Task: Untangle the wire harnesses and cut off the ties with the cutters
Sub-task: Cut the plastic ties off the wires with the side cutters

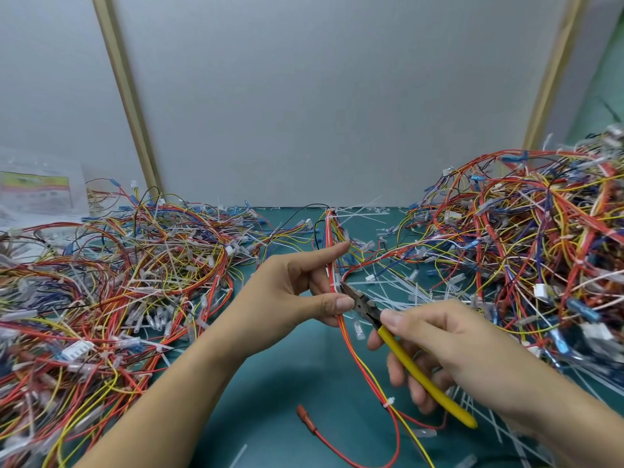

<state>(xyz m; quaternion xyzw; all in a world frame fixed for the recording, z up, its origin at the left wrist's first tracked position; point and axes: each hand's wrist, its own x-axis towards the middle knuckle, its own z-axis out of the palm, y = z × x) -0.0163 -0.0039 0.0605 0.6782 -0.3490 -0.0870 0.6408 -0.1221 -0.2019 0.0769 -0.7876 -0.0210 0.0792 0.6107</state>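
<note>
The left hand pinches a red-and-yellow harness between thumb and curled fingers, with the index finger stretched straight out above the pinch. Just above that pinch a white tie wraps the harness, and the tips of the cutters touch it from the right, their blades only narrowly apart (whether they have bitten into the plastic cannot be told). The right hand holds the cutters with its fingers wrapped round the yellow handles and the thumb laid on top near the pivot.

From the pinch the harness climbs away toward the wall and also hangs down toward the person, where a second tie binds it before the wires loop over the green mat. Below the grip, nearer the person, lies a loose red lead.

Behind and to the right of the cutters, cut ties lie strewn across the mat. Further out on either side sit the tangles — a low heap beyond the left wrist and a taller heap beyond the right hand. A grey wall panel stands behind everything.
</note>
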